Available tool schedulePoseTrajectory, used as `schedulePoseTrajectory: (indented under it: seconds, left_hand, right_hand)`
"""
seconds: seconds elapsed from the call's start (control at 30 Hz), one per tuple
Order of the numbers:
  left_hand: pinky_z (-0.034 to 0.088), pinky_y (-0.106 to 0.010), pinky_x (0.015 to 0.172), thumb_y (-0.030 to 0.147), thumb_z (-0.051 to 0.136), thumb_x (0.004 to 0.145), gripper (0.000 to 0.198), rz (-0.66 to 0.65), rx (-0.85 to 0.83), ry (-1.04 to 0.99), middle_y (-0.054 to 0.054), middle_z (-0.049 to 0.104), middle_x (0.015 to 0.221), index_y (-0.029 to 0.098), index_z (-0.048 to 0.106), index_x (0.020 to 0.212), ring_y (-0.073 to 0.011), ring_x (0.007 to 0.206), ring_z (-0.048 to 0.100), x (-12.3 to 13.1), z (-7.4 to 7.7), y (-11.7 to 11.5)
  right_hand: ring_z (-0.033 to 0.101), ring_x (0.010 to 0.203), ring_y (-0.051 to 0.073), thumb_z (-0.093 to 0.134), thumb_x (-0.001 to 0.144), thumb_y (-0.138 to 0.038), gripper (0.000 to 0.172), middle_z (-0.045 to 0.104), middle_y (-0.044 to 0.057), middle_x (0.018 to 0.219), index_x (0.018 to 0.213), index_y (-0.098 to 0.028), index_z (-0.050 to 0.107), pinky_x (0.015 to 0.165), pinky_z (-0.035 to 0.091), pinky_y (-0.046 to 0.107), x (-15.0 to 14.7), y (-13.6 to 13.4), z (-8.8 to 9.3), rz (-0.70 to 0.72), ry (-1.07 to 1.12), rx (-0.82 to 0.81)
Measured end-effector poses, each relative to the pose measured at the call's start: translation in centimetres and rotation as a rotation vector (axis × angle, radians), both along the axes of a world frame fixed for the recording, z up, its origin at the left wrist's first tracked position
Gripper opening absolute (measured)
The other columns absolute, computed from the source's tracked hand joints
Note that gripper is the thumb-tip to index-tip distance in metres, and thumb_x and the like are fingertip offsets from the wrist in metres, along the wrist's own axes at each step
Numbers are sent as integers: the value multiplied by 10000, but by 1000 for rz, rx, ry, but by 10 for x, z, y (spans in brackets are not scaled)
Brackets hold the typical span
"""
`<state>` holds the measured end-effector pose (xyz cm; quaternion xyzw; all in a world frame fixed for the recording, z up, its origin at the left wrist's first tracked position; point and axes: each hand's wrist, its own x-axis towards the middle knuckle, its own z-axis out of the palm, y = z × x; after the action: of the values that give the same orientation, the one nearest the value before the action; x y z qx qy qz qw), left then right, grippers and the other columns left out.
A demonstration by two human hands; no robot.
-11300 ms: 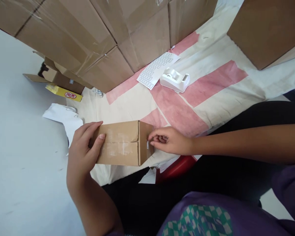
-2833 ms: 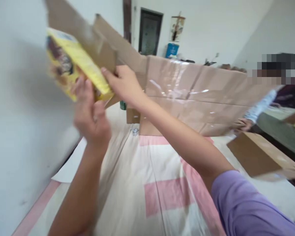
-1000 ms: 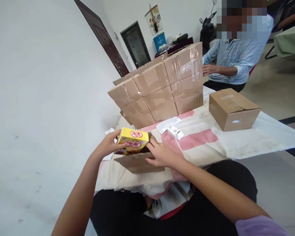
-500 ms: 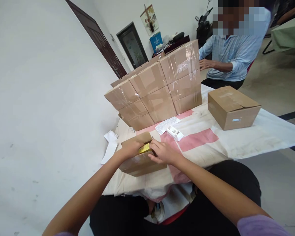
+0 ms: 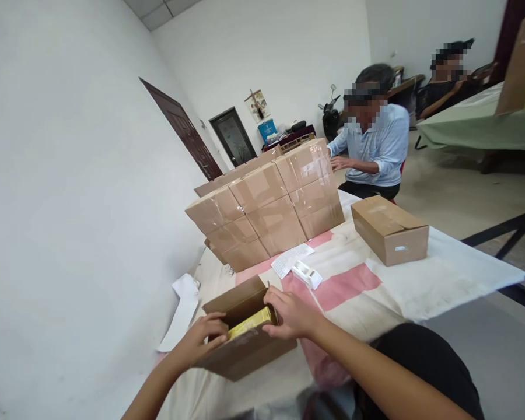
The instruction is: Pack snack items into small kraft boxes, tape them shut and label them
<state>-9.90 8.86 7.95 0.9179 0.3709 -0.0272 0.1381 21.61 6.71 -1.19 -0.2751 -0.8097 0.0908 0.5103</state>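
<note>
An open brown cardboard box (image 5: 245, 356) lies on the table edge in front of me, its flaps up. A yellow packet (image 5: 250, 322) sits inside it, only its top showing. My left hand (image 5: 201, 341) rests on the box's near left rim with fingers curled over the edge beside the packet. At the right end of the opening, my right hand (image 5: 291, 315) curls its fingers against the packet's end.
A stack of taped cardboard boxes (image 5: 266, 207) stands behind. A white tape dispenser (image 5: 307, 274) and a label sheet (image 5: 292, 259) lie on the pink-and-cream cloth (image 5: 354, 286). A closed box (image 5: 389, 230) sits to the right. A person in a light-blue shirt (image 5: 374, 154) sits at the far end. White wall on the left.
The yellow packet has gone from above the box down into it. Both hands have stayed at the box's opening. My view has tilted up, showing more of the room.
</note>
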Motion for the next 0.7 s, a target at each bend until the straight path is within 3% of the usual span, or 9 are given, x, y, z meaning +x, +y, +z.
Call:
schedulePoseTrajectory:
  seconds: [0.13,0.33,0.43,0.57,0.63,0.7]
  left_hand:
    - [466,-403,1047,491,454,1014,393,54,71,1,-45,768,1019,260,757,918,-267,1205,595,-19,-15,-1]
    - [430,-418,1079,426,430,1032,336,-81,206,78,-19,759,1162,303,740,993,-270,1287,535,-18,-26,3]
    - [471,-415,1015,408,515,997,240,-137,344,111,9,755,1146,329,739,958,-259,1185,596,-17,-30,3]
    - [504,-473,1004,380,514,962,230,-39,661,-108,-71,667,1325,272,708,1021,-298,1201,589,-26,-54,3]
    - [524,-477,992,366,417,981,299,61,710,-287,-116,630,1353,243,688,998,-305,1225,576,-30,-72,2]
    - [527,-474,996,334,306,1002,371,146,654,-410,-133,614,1353,230,658,952,-294,1241,569,-30,-86,3]
  right_hand:
    - [559,785,201,644,844,-559,432,569,49,945,1058,-208,509,691,470,325,0,5,-2,8,-12,-38]
    - [547,837,206,600,863,-579,431,558,59,986,1069,-214,496,746,471,331,3,11,-8,4,-44,-57]
    - [575,909,235,584,864,-592,486,563,95,1059,1141,-204,489,794,501,371,4,9,-12,7,-49,-79]
    - [535,1208,336,636,799,-668,771,495,196,1316,1359,-183,420,968,495,487,-1,5,-13,-11,142,-103]
    - [541,1233,328,637,815,-678,712,551,170,1285,1331,-207,500,1020,477,493,-4,4,-11,36,196,-203]
    - [577,1198,304,610,865,-671,534,653,118,1133,1165,-231,639,1018,483,470,-6,5,-8,111,187,-295]
